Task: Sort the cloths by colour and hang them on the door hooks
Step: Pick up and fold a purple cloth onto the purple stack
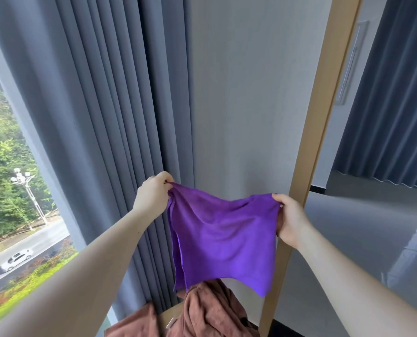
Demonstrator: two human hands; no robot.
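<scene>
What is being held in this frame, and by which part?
The purple cloth, spread between both hands: left hand pinches its upper left corner, right hand grips its upper right edge.

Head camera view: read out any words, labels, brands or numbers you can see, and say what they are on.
None can be read.
The plain purple cloth and the rumpled brown cloth show no label or print.
The distant white car is too small and blurred for any plate to show.
</scene>
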